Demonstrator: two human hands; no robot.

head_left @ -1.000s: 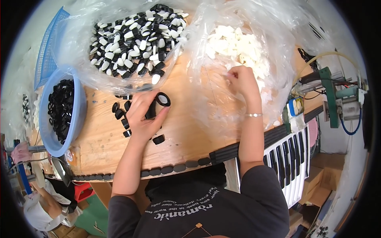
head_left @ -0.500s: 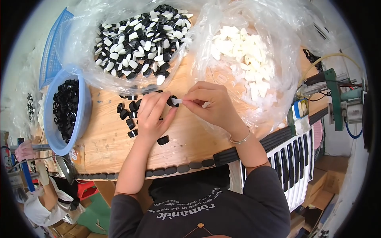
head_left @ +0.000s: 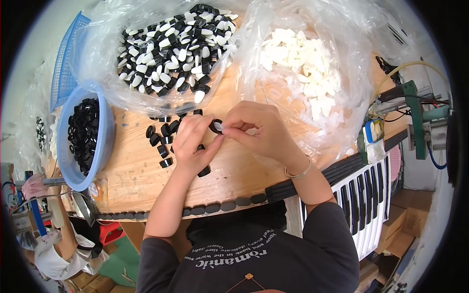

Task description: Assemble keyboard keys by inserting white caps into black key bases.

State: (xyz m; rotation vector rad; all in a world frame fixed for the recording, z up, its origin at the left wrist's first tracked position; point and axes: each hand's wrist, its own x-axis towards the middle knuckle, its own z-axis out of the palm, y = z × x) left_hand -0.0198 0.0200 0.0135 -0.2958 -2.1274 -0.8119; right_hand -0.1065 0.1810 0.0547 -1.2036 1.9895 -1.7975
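Black ring (head_left: 215, 126) pinched between left hand (head_left: 192, 141) and right hand (head_left: 257, 130), seemingly.

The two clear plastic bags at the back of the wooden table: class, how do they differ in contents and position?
The left bag holds small black rings mixed with ones that show white; the right bag holds only white pieces. The left bag lies beside the blue bowl of black rings; the right bag lies by the right hand. Both are clear, crumpled, open and on the wooden table.
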